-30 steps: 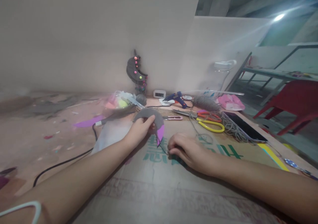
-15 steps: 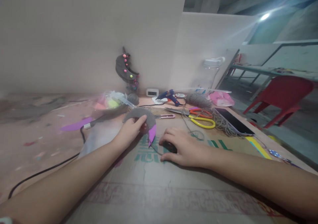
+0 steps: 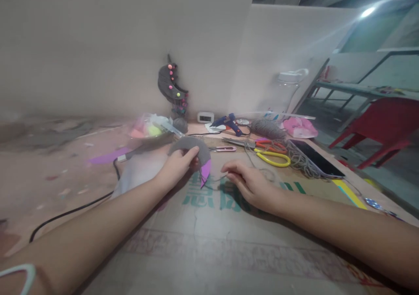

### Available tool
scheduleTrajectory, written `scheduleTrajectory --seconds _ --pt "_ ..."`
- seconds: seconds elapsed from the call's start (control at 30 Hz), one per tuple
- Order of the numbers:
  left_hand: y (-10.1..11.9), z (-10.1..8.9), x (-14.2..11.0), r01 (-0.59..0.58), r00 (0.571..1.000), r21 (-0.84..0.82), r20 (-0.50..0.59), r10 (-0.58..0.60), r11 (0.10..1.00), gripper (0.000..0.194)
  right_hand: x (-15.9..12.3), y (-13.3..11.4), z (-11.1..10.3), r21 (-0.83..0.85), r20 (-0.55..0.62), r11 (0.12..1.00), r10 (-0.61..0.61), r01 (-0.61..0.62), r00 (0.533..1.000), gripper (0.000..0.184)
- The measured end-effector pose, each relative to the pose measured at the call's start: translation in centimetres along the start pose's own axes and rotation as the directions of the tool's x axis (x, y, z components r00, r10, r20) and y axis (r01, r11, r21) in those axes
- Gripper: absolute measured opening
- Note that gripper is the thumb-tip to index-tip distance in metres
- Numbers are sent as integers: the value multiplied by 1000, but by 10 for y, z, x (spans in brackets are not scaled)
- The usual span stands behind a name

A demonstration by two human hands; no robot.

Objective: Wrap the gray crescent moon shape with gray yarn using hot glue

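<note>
My left hand (image 3: 178,166) is closed on a crescent-shaped piece (image 3: 196,149), wrapped in grey yarn with a bare purple tip (image 3: 205,173) pointing down. My right hand (image 3: 250,183) hovers just right of that tip above the cardboard sheet (image 3: 209,242), fingers loosely curled and pinched toward a thin grey yarn strand (image 3: 216,179) that runs from the crescent. What the fingertips hold is too small to make out.
Yellow-handled scissors (image 3: 273,155), orange scissors (image 3: 268,145), a thread snipper (image 3: 222,149), a blue glue gun (image 3: 229,122), a grey yarn ball (image 3: 268,129), a phone (image 3: 316,157), a finished decorated crescent (image 3: 170,83) against the wall, a black cable (image 3: 72,210) at left, a red chair (image 3: 382,125).
My right hand lifted off the cardboard and moved up and right, away from the purple tip. My left hand kept hold of the crescent. The view shifted slightly.
</note>
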State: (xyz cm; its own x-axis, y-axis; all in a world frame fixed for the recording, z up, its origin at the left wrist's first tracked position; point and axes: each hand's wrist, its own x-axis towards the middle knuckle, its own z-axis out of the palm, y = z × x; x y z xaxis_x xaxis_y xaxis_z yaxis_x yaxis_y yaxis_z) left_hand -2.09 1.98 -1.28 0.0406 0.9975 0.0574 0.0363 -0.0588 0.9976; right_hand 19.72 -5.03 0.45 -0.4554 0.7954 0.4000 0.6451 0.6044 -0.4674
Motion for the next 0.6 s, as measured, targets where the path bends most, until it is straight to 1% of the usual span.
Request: scheduleTrajectory --seconds 0.07,0.13,0.3,0.37,0.43,0.5,0.6 --pt "2 -1 0 -14 1000 29 24 13 999 40 1 3 -4 -4 -44 999 -54 54 998 22" --pt "2 -2 1 -22 999 50 38 20 999 40 4 10 -9 -12 -87 998 -69 68 994 23" --pt "3 -2 1 -27 999 58 41 24 998 38 17 33 -13 -19 -141 999 30 -33 990 24" --pt "3 -2 0 -33 998 68 54 30 997 38 20 34 -15 -12 -189 998 50 -53 981 26" --pt "3 -1 -1 -43 998 89 56 39 995 38 20 25 -16 6 -233 999 53 -53 971 28" --pt "4 -2 -1 -56 997 116 54 50 992 39 17 12 -16 55 -204 997 68 -58 977 29" --pt "5 -2 -1 -81 995 144 75 71 986 40 12 -3 -9 148 -37 986 88 -81 995 21"
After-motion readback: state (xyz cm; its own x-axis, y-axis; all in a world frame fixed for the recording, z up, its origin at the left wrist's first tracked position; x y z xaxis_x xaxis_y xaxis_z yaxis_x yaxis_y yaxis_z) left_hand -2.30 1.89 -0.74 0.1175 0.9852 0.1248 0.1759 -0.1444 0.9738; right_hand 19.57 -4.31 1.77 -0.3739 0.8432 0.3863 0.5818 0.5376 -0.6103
